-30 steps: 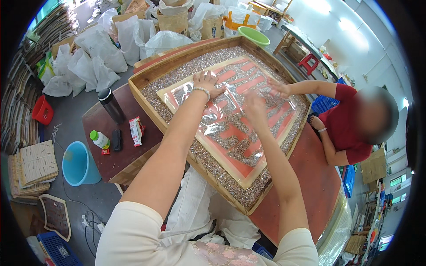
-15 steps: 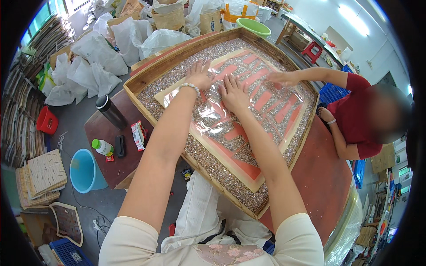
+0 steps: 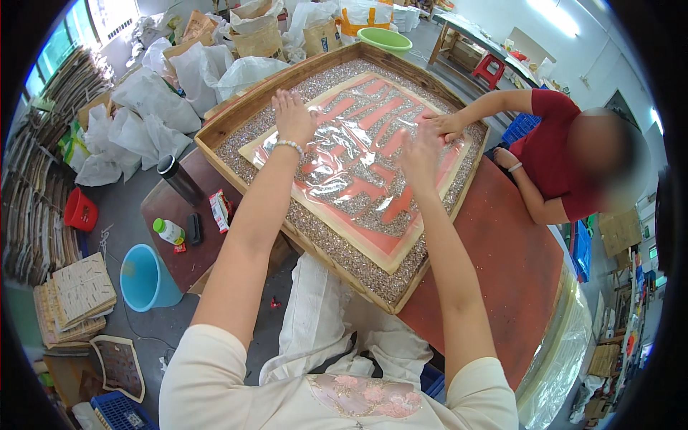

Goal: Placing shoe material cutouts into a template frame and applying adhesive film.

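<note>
A shallow wooden tray [image 3: 240,118] holds glittering brownish granules. On them lies a tan-bordered sheet with coral-pink shapes [image 3: 367,188], covered by shiny, wrinkled clear film. My left hand [image 3: 294,120], a beaded bracelet at its wrist, is stretched flat with fingers out over the sheet's far left corner, partly above the granules. Over the right part of the film is my right hand [image 3: 421,156], somewhat blurred, its fingers extended and holding nothing visible. Another person's hand [image 3: 446,126] reaches in from the right, just beyond my right hand, over the sheet's right edge.
The tray rests on a reddish-brown table [image 3: 494,251]. To the left, a side table carries a black tumbler [image 3: 179,179] and a green-capped bottle [image 3: 168,231]. A blue bucket [image 3: 149,279] stands on the floor. White sacks [image 3: 154,107] line the back. The co-worker sits at right.
My left hand has shifted left toward the sheet's corner. My right hand has moved right, away from the middle of the film. The view has shifted slightly.
</note>
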The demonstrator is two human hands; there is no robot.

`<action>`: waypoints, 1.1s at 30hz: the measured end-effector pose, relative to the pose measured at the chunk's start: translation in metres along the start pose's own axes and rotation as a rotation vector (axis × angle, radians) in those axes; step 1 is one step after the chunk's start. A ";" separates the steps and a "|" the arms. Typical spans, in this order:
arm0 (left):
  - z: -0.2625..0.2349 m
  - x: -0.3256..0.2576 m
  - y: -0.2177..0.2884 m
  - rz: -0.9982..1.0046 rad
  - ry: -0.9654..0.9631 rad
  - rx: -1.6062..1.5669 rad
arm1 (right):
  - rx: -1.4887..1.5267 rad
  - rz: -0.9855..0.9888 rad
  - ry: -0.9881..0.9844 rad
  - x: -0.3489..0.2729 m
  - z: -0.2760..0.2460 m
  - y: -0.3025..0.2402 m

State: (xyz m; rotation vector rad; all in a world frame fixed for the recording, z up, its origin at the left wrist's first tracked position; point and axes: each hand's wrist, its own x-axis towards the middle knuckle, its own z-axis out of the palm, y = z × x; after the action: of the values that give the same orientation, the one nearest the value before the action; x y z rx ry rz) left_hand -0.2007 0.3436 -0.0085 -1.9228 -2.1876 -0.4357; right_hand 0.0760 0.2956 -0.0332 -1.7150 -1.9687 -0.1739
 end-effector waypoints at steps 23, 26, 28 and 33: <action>-0.014 -0.055 0.014 -0.129 0.109 -0.409 | 0.135 -0.274 -0.421 -0.123 -0.031 -0.049; -0.015 -0.046 -0.011 -0.121 0.378 -0.814 | 0.265 -0.245 -0.472 -0.091 -0.065 -0.067; -0.034 -0.039 -0.007 -0.167 0.340 -1.043 | 0.502 -0.229 -0.285 -0.073 -0.070 -0.066; -0.042 -0.010 -0.059 0.000 0.549 -0.714 | 0.749 -0.201 -0.080 -0.043 -0.093 -0.115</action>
State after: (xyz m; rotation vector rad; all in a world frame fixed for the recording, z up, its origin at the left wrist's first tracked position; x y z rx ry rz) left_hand -0.2597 0.3129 0.0219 -1.7550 -1.7809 -1.6955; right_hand -0.0037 0.1963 0.0536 -1.0503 -1.9094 0.5109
